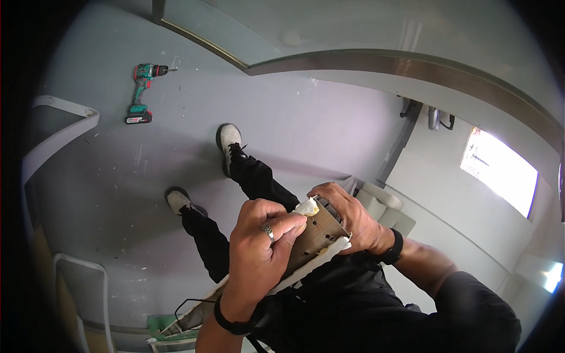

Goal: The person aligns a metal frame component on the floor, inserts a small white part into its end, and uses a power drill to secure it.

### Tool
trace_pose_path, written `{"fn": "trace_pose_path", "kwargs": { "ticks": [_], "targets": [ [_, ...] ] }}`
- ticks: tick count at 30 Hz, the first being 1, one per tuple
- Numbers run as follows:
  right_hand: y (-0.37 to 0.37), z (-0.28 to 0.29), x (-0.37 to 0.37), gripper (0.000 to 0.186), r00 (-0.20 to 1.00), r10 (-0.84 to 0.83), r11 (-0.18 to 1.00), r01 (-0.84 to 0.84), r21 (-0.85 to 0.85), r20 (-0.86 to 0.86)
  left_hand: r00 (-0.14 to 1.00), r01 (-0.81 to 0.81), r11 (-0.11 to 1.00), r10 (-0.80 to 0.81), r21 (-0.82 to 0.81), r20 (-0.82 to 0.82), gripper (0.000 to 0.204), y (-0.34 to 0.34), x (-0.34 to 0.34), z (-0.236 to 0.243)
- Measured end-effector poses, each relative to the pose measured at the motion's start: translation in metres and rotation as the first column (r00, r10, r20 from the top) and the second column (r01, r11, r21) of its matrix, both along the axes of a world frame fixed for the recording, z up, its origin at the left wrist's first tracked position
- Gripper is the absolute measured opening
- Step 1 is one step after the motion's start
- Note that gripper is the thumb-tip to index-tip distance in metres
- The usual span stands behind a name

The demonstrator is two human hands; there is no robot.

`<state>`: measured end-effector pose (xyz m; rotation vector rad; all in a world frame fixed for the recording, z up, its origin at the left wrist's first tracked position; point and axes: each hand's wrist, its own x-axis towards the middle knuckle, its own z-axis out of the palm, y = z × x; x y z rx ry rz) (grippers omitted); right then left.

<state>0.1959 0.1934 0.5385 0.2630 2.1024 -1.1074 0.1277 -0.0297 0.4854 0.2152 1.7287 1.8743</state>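
A long wooden-looking panel [316, 230] with several dark holes lies across my front, running down to the lower left. White material [329, 254] lines its near edge. My left hand [262, 244], a ring on one finger, is closed, pinching a torn white and yellowish flap [307, 207] at the panel's upper corner; whether it is fabric or foam I cannot tell. My right hand [353, 219] wraps round the panel's right end, its fingers partly hidden behind it.
A green and black cordless drill [141, 94] lies on the grey floor at the far left. White curved frames [65, 126] stand along the left side. A metal-edged glass panel [376, 56] crosses the top. My shoes [229, 141] are below, with a pale cushioned item [382, 206] at right.
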Motion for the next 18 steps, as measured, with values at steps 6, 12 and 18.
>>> {"fn": "trace_pose_path", "kwargs": {
  "ticks": [6,12,18],
  "targets": [
    [0.001,-0.001,0.001,0.105,0.999,0.006,1.000,-0.007,-0.019,-0.039,0.999,-0.007,1.000,0.006,-0.031,-0.038,0.017,0.002,0.000,0.002],
    [-0.007,0.005,-0.009,0.084,0.996,0.004,1.000,-0.002,0.021,-0.092,0.996,-0.006,1.000,0.005,-0.017,-0.085,0.018,0.004,0.002,-0.001],
    [-0.005,0.004,-0.011,0.082,0.996,-0.010,1.000,0.010,0.004,-0.089,0.970,0.000,0.998,-0.016,-0.063,-0.244,0.027,0.006,0.004,-0.006]
  ]
}}
